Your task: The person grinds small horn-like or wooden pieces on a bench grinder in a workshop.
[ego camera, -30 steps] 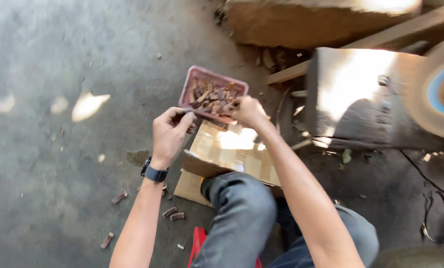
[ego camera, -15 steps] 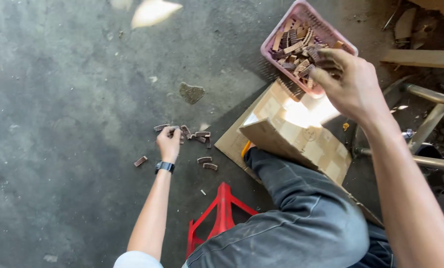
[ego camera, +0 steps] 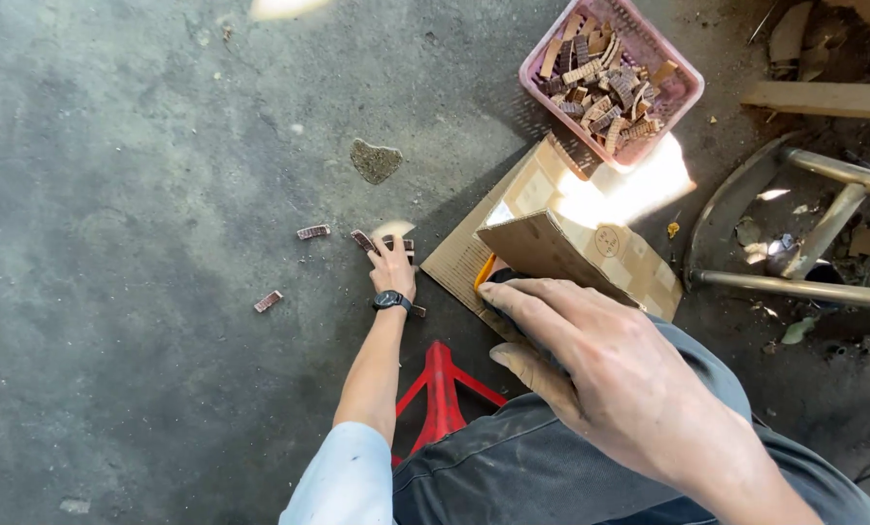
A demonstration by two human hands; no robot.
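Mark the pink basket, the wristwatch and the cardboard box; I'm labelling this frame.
pink basket [ego camera: 686,80]: head view, right rim.
wristwatch [ego camera: 390,301]: head view, dial, on left wrist.
cardboard box [ego camera: 552,255]: head view, raised flap.

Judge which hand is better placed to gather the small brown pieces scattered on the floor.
Probably the left. The left hand is stretched down to the concrete floor, fingers on the nearest scattered pieces. The right hand rests open over the knee, apart from them, near the cardboard box.

Folded cardboard box [ego camera: 576,248], red stool [ego camera: 440,394], bent metal frame [ego camera: 804,228] nearby
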